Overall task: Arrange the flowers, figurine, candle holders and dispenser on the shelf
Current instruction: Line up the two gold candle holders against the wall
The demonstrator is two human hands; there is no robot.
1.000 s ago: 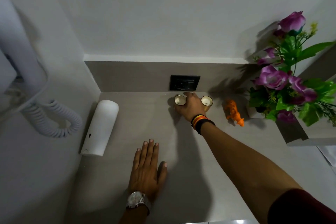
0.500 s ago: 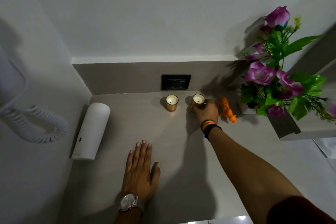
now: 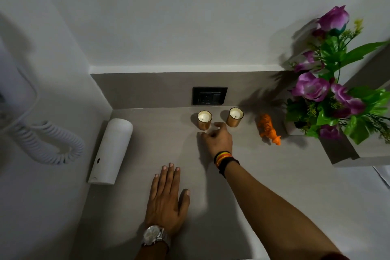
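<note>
Two gold candle holders with white wax stand upright near the back of the grey shelf: the left candle holder and the right candle holder. My right hand hovers just in front of and between them, fingers loosely curled, holding nothing. My left hand lies flat on the shelf with fingers apart. An orange tiger figurine stands to the right of the candles. Purple flowers in a white pot fill the back right corner. The white dispenser lies on its side at the left wall.
A black wall socket sits in the backsplash behind the candles. A white coiled cord hangs on the left wall. A raised grey ledge borders the shelf on the right, under the flowers.
My right hand has let go of the right candle holder and drawn back and left, in front of both candles. The left hand stays flat on the shelf.
</note>
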